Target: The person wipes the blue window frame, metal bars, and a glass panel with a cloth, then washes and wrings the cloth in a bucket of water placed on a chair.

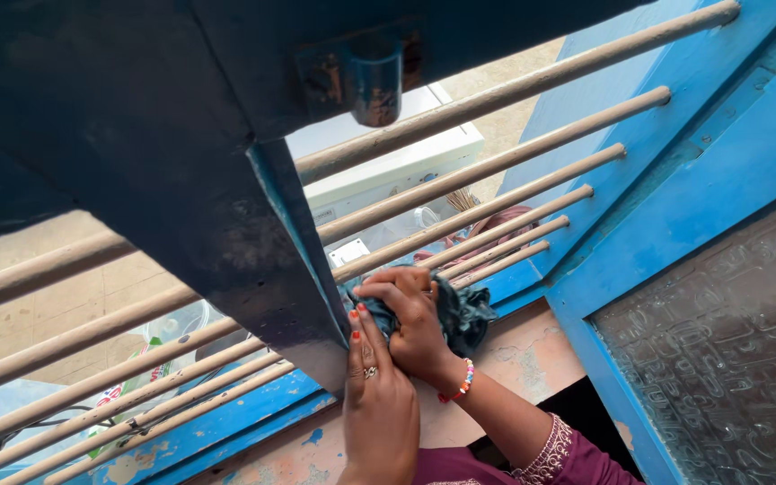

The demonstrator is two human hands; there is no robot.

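My right hand [413, 325], with a beaded bracelet on its wrist, is closed around a dark teal cloth [462, 314]. It presses the cloth against the lower ends of the tan window bars [496, 171], just above the worn pink sill [532, 352]. My left hand [377, 406] wears a ring and has red nails. It lies flat with fingers straight, its fingertips touching the right hand and the lower edge of the dark blue shutter [181, 144]. It holds nothing. A maroon sleeve [560, 460] covers my right forearm.
The open shutter with a metal hinge [374, 81] fills the upper left. A blue frame holds a patterned glass pane [720, 359] at right. Through the bars, a white appliance [406, 162] and colourful plastic items [150, 364] lie below on a tan floor.
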